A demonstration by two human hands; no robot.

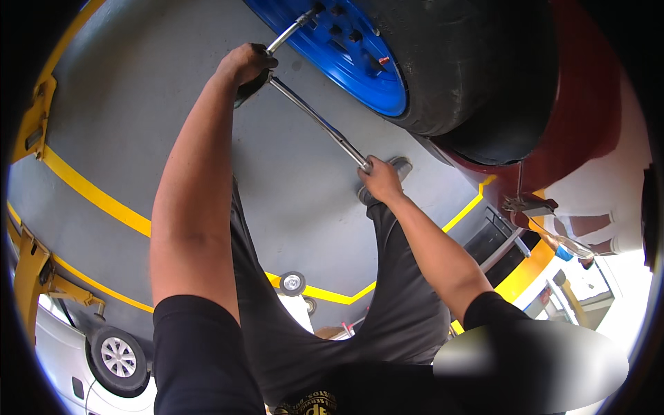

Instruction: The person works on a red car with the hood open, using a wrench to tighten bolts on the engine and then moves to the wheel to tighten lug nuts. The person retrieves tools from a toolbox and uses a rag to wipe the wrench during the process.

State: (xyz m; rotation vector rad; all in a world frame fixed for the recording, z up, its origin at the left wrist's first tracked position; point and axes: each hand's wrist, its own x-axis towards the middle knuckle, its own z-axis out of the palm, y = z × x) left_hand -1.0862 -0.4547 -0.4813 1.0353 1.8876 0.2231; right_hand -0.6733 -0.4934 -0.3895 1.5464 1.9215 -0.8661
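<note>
A blue wheel rim (379,93) with a black tyre (470,76) is mounted on a dark red car (595,90), at the upper right. From a dark nut on the rim a silver extension (289,32) runs out to a long-handled socket wrench (315,119). My left hand (247,67) is closed around the wrench's head, where the extension joins it. Around the far end of the handle my right hand (381,180) is closed, above my right shoe (401,166). Several other nuts show on the rim. The socket's seat on the nut is partly dark.
Yellow lift parts (31,270) stand at the left, beside a silver vehicle (55,346) with its own wheel (119,357). Yellow lines (97,187) cross the grey floor (138,90). Behind my legs lies a small wheel (292,283). A blurred oval covers the lower right.
</note>
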